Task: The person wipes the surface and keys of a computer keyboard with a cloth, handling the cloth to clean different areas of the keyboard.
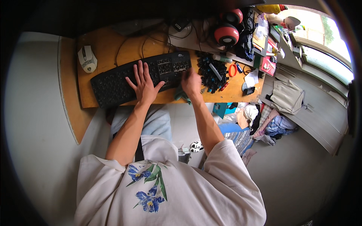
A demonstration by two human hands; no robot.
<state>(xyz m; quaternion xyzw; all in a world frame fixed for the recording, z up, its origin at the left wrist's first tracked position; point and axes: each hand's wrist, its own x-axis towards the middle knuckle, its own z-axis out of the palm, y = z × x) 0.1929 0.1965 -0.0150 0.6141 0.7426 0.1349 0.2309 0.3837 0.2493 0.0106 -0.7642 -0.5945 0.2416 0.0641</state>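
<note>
A black computer keyboard (116, 82) lies slantwise on the wooden desk, its keycaps off at least over the right part, where bare sockets show. My left hand (144, 86) rests flat on its middle, fingers spread. At the keyboard's right end is my right hand (192, 82), blurred, with its fingers curled; whether something is in them is hidden. A dark green cloth (182, 95) lies just below that hand at the desk's front edge. To the right is a heap of loose black keycaps (208, 76), some with blue parts, and a long grey keycap (215, 71) on top.
A white mouse (87, 60) sits at the left. Right of the heap are a red-handled tool (224, 86), an orange ring (232, 70), a small bottle (222, 58) and white paper (251, 78). Red round speakers (226, 34) and cables stand behind. The desk's front edge (223, 98) is near my wrists.
</note>
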